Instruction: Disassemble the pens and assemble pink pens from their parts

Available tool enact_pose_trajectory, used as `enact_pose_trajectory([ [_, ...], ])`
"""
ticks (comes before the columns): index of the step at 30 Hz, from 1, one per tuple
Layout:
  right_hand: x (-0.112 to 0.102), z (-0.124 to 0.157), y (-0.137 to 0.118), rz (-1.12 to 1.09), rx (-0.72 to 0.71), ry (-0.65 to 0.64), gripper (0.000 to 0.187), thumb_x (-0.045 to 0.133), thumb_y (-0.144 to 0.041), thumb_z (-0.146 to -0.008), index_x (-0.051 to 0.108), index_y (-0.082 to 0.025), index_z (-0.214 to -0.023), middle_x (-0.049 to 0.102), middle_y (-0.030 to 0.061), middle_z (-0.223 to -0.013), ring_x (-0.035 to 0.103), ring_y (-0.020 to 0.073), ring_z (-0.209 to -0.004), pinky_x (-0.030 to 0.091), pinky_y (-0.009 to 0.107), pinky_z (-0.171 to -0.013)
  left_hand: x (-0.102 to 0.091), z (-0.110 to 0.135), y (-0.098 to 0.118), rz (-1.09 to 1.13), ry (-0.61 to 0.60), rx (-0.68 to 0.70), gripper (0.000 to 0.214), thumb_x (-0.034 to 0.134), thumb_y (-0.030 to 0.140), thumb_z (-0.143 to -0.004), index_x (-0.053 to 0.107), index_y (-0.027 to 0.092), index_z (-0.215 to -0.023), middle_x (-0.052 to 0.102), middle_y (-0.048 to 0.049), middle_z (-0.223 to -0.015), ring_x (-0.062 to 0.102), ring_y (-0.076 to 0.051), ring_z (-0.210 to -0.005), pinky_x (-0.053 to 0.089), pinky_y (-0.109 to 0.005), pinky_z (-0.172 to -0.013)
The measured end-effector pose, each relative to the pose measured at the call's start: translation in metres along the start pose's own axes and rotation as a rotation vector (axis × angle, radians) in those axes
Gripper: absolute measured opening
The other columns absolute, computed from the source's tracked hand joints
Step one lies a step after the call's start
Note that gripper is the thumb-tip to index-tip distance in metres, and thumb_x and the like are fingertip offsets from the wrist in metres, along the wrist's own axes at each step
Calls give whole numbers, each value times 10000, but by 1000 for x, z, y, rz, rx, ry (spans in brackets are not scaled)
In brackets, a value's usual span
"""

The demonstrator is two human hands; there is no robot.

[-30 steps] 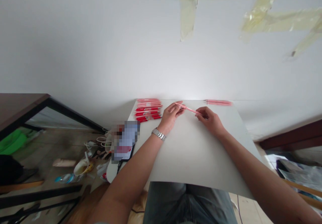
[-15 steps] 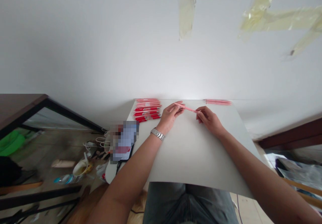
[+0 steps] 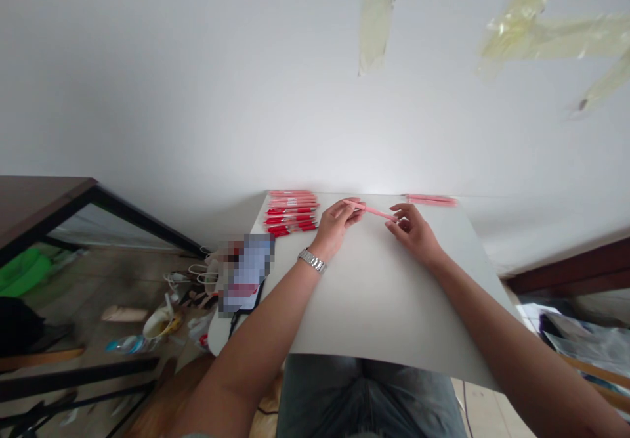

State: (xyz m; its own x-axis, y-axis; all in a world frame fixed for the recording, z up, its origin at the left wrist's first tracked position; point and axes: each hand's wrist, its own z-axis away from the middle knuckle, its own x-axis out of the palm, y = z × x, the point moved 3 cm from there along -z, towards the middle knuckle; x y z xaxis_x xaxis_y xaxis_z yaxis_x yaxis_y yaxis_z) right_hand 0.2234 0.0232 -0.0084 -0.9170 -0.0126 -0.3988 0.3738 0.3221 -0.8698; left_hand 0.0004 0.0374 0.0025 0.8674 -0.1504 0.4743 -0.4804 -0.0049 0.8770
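Observation:
My left hand (image 3: 337, 224), with a metal watch on its wrist, pinches one end of a thin pink pen (image 3: 373, 211) above a white board (image 3: 384, 293) on my lap. My right hand (image 3: 412, 229) is at the pen's other end, its fingers loosened and partly spread around the tip. Several red and pink pens (image 3: 291, 212) lie in a row just left of my left hand. A few pink pens (image 3: 430, 199) rest at the board's far right edge.
A phone (image 3: 245, 274) lies at the board's left edge. Beyond it, on the floor to the left, are cups, cables and clutter (image 3: 162, 320). A dark glass-topped table (image 3: 54, 215) stands at the far left. Strips of tape (image 3: 492, 24) hang on the white wall.
My right hand's fingers have loosened from a pinch on the pen's end and now spread apart. The left hand keeps its hold on the pen. The view has shifted slightly.

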Motion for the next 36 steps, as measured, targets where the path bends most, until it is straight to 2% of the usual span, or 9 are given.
enact_pose_trajectory([
  [4,0,-1,3,-21,-36,48,399,698,-535,-904,562,-249,-1146,600,23,-1020,543,103,-639,456,261,-575,-2,-1,-1,11,45,4,384,845,454,-812,770,184,-1075,780,-104,-1123,731,-207,-1033,541,-375,-1000],
  [8,-1,-1,1,-30,18,41,347,691,-539,-911,593,-238,-1053,609,15,-981,551,100,-636,429,250,-553,-1,-1,-1,13,32,10,358,834,440,-826,777,182,-1068,783,-105,-1123,729,-201,-1032,541,-365,-999],
  [14,-3,1,-4,-18,116,28,417,665,-615,-914,653,-227,-1066,653,24,-879,541,116,-585,409,263,-503,-1,-1,1,18,21,-1,331,835,431,-823,785,178,-1031,785,-111,-1121,730,-210,-1052,528,-392,-1053],
  [19,-3,3,-7,22,117,-22,471,551,-665,-968,666,-209,-948,605,2,-682,515,128,-546,409,272,-513,0,-1,1,31,-1,8,320,825,411,-835,788,166,-1038,785,-119,-1121,730,-221,-1081,524,-413,-1083],
  [27,-4,3,-5,14,129,-65,531,453,-669,-1012,679,-203,-898,613,20,-712,534,133,-579,431,270,-529,-2,-1,0,11,-33,30,333,820,428,-841,789,173,-1053,778,-114,-1143,721,-234,-1117,533,-415,-1085],
  [30,-3,2,-6,0,109,-85,501,473,-660,-1008,689,-209,-979,605,15,-710,527,132,-571,442,270,-529,-3,-1,-1,7,-10,39,329,815,433,-847,787,177,-1051,779,-106,-1117,726,-218,-1077,550,-404,-1056],
  [33,-2,1,-3,-79,96,-55,485,597,-646,-951,624,-248,-1227,646,33,-901,565,131,-608,458,262,-506,-5,-2,-2,8,15,41,341,824,438,-836,787,180,-1055,780,-103,-1105,729,-210,-1053,551,-400,-1050],
  [36,-2,0,0,-95,83,3,495,714,-621,-872,588,-264,-1190,627,35,-1000,563,114,-598,426,245,-458,-5,-2,-2,9,21,45,347,827,437,-831,788,183,-1065,781,-99,-1100,730,-209,-1050,545,-403,-1061],
])
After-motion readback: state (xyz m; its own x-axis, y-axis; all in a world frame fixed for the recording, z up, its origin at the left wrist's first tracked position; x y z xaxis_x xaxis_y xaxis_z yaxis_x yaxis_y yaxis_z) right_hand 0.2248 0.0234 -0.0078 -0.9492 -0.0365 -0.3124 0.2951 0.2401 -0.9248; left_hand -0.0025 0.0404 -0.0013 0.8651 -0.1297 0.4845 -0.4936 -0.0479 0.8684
